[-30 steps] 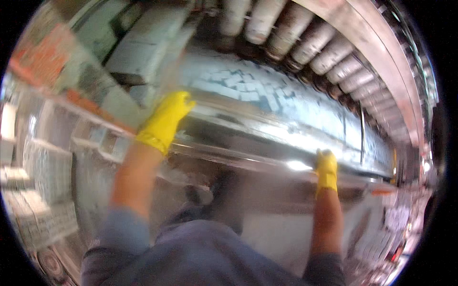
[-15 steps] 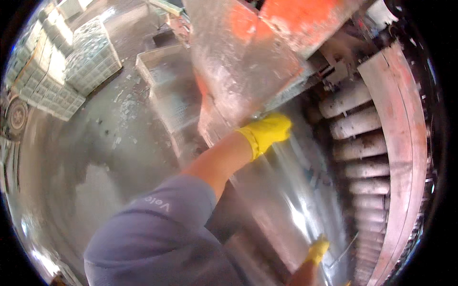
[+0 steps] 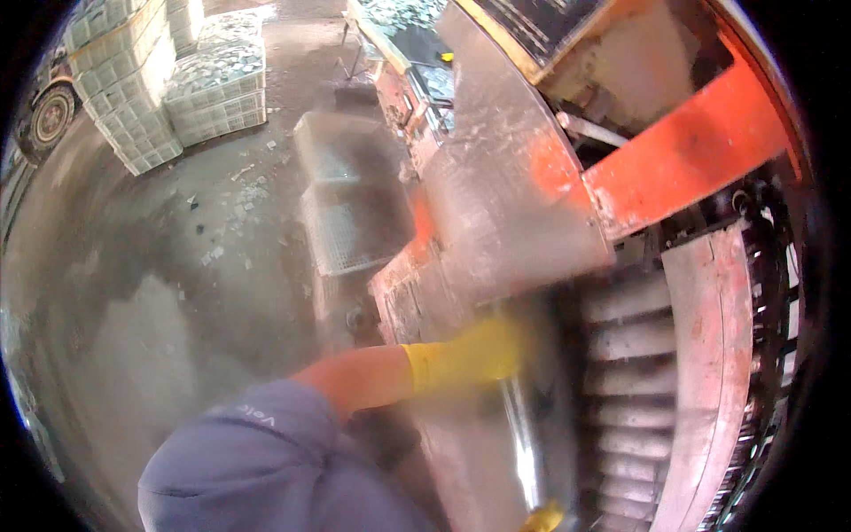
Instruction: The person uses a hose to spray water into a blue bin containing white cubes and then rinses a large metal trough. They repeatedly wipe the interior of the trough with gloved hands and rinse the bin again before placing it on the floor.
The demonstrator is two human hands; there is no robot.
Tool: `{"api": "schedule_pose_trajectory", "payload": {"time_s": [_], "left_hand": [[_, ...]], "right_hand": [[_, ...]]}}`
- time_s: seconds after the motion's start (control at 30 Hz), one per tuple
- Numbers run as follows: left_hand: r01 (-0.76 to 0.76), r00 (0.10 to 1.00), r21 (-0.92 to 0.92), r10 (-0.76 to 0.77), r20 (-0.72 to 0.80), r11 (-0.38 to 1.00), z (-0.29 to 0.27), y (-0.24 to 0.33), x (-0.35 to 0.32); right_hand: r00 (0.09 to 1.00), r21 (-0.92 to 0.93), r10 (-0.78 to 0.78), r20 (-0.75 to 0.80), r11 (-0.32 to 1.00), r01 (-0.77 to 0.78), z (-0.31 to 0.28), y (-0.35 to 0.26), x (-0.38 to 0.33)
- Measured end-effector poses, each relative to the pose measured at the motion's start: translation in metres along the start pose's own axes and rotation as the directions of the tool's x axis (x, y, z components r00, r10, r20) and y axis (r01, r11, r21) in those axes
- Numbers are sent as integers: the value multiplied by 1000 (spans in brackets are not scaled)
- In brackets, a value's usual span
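My left hand (image 3: 474,353), in a yellow glove, reaches over a shiny wet metal surface (image 3: 525,434) just below a grey plate (image 3: 496,208) with orange paint. Motion smears its fingers, and I cannot make out whether anything is in them. At the lower edge shows a bit of my right hand (image 3: 542,518), also yellow-gloved, by the near part of the same surface. Most of it is cut off, so its grip is hidden. To the right of both hands runs a row of grey rollers (image 3: 629,381).
A worn pinkish rail (image 3: 709,372) borders the rollers on the right. An orange beam (image 3: 691,146) crosses above them. Pale plastic crates (image 3: 355,226) stand left of the machine. Stacked crates (image 3: 217,89) of flat pieces and a wheel (image 3: 53,120) lie farther left; scraps litter the floor (image 3: 230,213).
The view has shifted, bringing more of the far area in. My left hand now appears lower and blurred, farther below the grey plate. My right hand has slipped mostly past the lower edge.
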State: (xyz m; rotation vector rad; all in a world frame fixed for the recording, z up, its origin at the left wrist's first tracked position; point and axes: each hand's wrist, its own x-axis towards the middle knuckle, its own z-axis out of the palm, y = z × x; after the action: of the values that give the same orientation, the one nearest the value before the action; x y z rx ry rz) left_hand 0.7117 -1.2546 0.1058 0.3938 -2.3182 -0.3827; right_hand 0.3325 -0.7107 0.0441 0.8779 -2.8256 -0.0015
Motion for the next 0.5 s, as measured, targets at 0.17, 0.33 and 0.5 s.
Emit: {"api": "schedule_pose_trajectory", "payload": {"time_s": [0.17,0.33,0.5], "left_hand": [[105,990,45,-108,89,993,9,4,-2],[153,974,67,-161,159,986,24,4,-2],[213,946,11,-209,249,977,23,6,13]], "right_hand": [[990,345,133,-54,932,-107,25,-8,24],[983,288,178,-37,944,-160,-23,-77,39],[964,257,260,-57,937,-238,-54,-92,43]]}}
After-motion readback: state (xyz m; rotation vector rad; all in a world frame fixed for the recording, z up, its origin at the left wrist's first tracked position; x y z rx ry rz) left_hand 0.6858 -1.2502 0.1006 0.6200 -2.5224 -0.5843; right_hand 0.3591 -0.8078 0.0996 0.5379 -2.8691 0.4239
